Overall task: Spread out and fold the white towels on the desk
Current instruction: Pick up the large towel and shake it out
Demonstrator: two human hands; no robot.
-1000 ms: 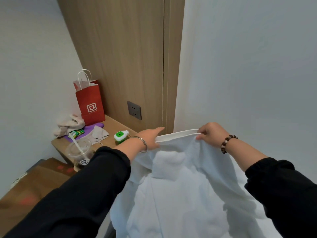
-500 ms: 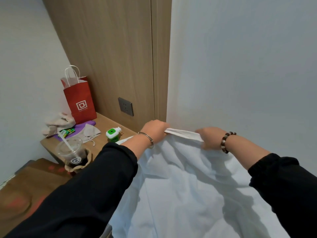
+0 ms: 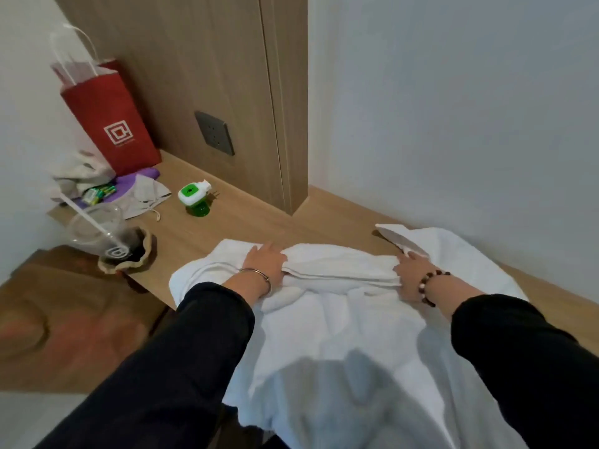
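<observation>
Hands of the person are both on the white towel (image 3: 340,319), which lies on the wooden desk (image 3: 259,218) and hangs down over its near edge toward the camera. Across the far part of the towel runs a thick folded band, and one hand is at each end of it.

The left hand (image 3: 264,264) lies on the cloth with the fingers stretched forward. The end of the band goes under its palm, so I cannot tell if the thumb pinches it or the hand only presses. The right hand (image 3: 409,275) grips the other end of the band: its fingers are curled around the cloth, and only the index finger points forward. Behind this hand a corner of towel stands up near the white wall.

The left wrist has a thin metal bangle (image 3: 257,275), the right wrist a bracelet of dark beads (image 3: 429,285). Both sleeves are black.

On the left part of the desk, well apart from the towel, stand a small green and white device (image 3: 194,199), a clear plastic cup (image 3: 97,234) with a straw, and a red paper bag (image 3: 113,124) against the wooden panel. A grey socket (image 3: 214,133) is on this panel.
</observation>
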